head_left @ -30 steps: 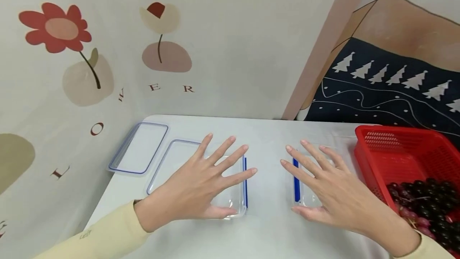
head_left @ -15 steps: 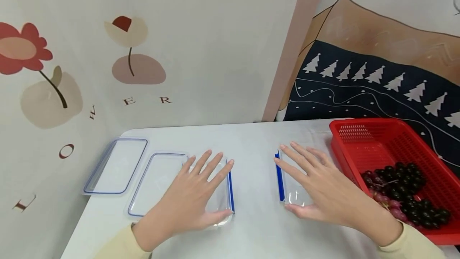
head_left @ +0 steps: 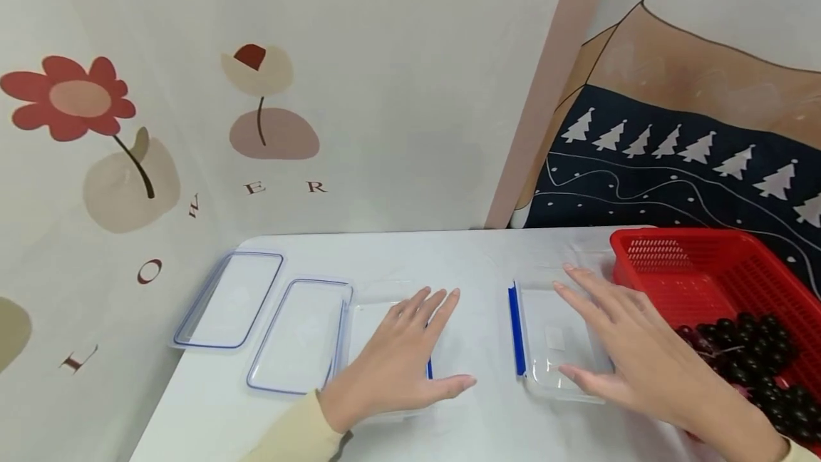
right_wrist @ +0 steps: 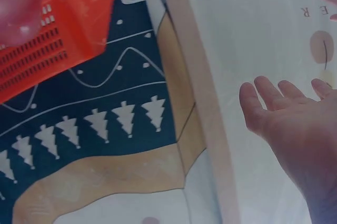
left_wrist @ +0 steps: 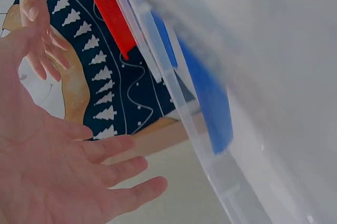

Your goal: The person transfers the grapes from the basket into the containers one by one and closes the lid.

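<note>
My left hand (head_left: 400,358), fingers spread and slightly bent, hovers over a clear plastic food container (head_left: 372,316) and hides much of it. In the left wrist view the palm of the left hand (left_wrist: 58,166) is empty, beside a clear wall with a blue latch (left_wrist: 205,98). My right hand (head_left: 648,355) hovers over the right side of a second clear container (head_left: 554,312), which has a blue latch (head_left: 516,334) along its left side. Nothing is held by the right hand (right_wrist: 295,119) in the right wrist view either.
Two clear lids with blue seals lie on the left: one lid (head_left: 301,337) next to the left container, the other lid (head_left: 234,298) at the white table's (head_left: 471,262) edge. A red basket (head_left: 686,273) with dark grapes (head_left: 750,348) stands at the right. Patterned curtains hang behind.
The head view has shifted. Relative to the containers, both hands have moved right: the left uncovers the nearer lid, and the right leaves its container's latch side. Both stay empty.
</note>
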